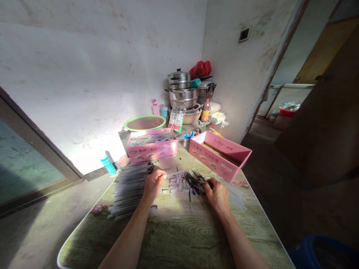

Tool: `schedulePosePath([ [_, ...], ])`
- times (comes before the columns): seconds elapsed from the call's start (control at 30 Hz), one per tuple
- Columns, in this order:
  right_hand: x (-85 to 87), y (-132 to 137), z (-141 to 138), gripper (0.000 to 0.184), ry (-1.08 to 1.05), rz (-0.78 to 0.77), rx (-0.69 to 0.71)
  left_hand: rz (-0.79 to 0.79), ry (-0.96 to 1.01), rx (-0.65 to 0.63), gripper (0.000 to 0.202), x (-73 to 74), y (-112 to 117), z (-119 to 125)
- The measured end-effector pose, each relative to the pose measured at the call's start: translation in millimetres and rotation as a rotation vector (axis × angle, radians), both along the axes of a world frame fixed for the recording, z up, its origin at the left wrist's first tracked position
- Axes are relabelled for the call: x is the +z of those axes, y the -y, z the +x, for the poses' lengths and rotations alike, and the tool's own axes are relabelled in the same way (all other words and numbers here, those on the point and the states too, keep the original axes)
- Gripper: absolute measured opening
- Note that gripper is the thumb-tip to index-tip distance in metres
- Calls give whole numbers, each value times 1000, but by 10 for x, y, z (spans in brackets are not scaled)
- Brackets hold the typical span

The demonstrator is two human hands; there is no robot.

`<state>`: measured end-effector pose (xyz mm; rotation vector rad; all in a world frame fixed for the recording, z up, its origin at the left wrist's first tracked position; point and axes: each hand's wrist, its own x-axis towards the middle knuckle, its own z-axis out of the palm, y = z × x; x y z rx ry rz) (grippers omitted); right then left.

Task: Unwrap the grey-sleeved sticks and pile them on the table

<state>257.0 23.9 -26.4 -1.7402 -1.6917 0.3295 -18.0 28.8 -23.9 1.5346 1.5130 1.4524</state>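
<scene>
My left hand [155,184] is closed in a pinch on a thin pale tube [177,173] that points right over the table. To its left lies a wide row of long translucent tubes [130,190], several with dark ends. My right hand [217,193] has its fingers pinched together at the right edge of a heap of thin black pieces [195,182]; what they grip is too small to make out. Between the hands lie short whitish pieces [174,184]. More clear tubes [238,196] lie beside my right hand, partly hidden by it.
Behind my hands stand a pink box [153,148] filled with tubes and a second pink box [213,158] with its brown bottom showing. Farther back are a green-rimmed basket [145,129], stacked steel pots [183,99] and a drink bottle [205,111]. A blue can [108,165] stands left.
</scene>
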Motion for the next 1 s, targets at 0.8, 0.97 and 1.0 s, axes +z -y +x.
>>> schedulePosePath([
  [0.8,140,128,-192,26,136,183,570,-113,15,-390,11,0,100,207],
  [0.97,90,99,-169,24,134,181,569,-134,26,-404,12,-58,74,192],
  [1.0,80,88,-156,24,140,183,563,-138,18,-389,14,-75,58,178],
])
